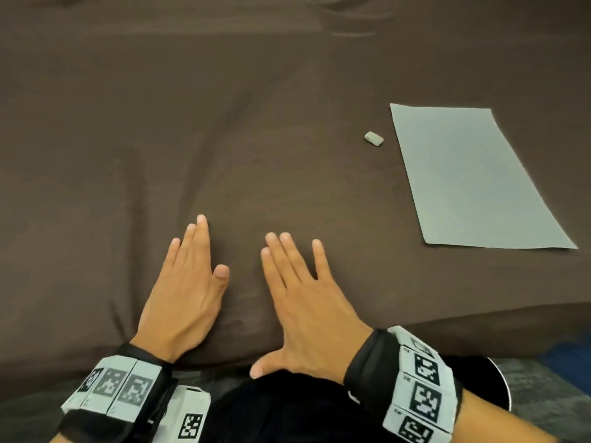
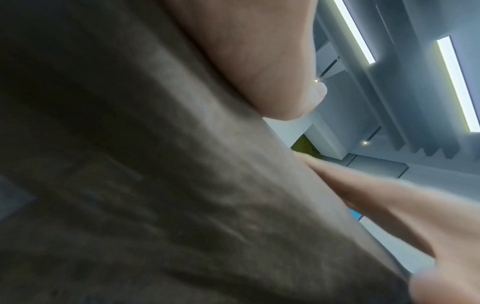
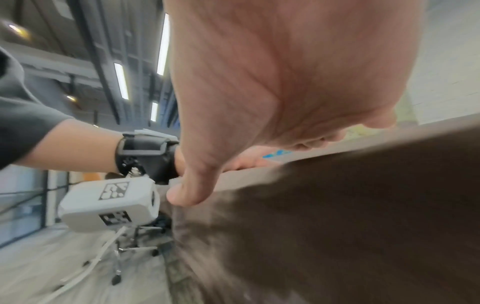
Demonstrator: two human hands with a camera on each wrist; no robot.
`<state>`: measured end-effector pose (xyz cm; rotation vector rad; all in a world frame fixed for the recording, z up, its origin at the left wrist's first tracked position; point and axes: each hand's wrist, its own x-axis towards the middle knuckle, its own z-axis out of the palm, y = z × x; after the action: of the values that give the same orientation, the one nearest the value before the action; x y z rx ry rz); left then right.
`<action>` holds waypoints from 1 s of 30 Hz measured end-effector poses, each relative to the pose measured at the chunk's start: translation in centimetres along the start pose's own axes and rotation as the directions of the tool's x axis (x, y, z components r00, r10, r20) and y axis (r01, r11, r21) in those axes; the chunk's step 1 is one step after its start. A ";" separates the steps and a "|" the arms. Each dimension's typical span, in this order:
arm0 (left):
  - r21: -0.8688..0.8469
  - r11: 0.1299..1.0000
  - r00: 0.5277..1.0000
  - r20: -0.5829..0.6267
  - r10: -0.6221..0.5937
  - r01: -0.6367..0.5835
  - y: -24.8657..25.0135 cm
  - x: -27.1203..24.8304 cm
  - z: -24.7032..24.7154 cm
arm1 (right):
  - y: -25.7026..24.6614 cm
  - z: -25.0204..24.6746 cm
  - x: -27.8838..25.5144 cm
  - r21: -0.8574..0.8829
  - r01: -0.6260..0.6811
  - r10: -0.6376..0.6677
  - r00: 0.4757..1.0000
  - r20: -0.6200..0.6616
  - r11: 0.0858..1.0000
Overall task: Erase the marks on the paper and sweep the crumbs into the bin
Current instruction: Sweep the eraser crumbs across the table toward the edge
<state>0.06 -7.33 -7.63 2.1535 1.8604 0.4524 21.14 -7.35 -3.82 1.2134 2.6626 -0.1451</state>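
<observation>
Now at rest | left hand [image 1: 185, 282] and right hand [image 1: 303, 295] lie flat, fingers straight, holding nothing, on the brown cloth [image 1: 224, 123] | eraser [image 1: 373, 138] lies ahead and right, nearer the right hand, just left of the paper [image 1: 473, 177], whose long axis runs away from the person | bin not identifiable.

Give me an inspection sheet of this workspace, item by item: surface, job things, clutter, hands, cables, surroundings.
Surface: brown cloth covers the table, creased.
Job's things: paper lies flat at far right, no marks visible from here; eraser lies just left of it, apart. Crumbs: nothing seen. Bin: a dark round rim shows below the table edge at right, cannot tell if it is the bin.
Clutter: nothing seen.
Hands: left hand and right hand lie flat on the cloth, fingers straight, holding nothing.
Cables: white cables hang from the left wrist camera.
Surroundings: ceiling strip lights, grey floor.
</observation>
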 end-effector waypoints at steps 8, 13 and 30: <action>0.028 1.000 1.000 -0.009 -0.003 0.003 -0.1 0.1 0.2 | -0.9 1.0 1.3 0.069 -0.007 0.011 0.998 -0.060 0.998; 0.042 0.999 1.000 -0.013 -0.008 0.009 -0.2 0.1 0.3 | 4.3 1.6 -3.4 0.078 -0.213 0.213 0.977 0.005 0.974; 0.060 0.998 1.000 -0.010 -0.020 0.020 -0.3 0.2 0.3 | 4.4 1.3 -3.3 0.199 -0.176 0.179 0.984 0.003 0.964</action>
<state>-0.11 -7.12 -8.05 2.1723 1.9224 0.4087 26.74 -7.08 -4.31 1.5117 2.5848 -0.3819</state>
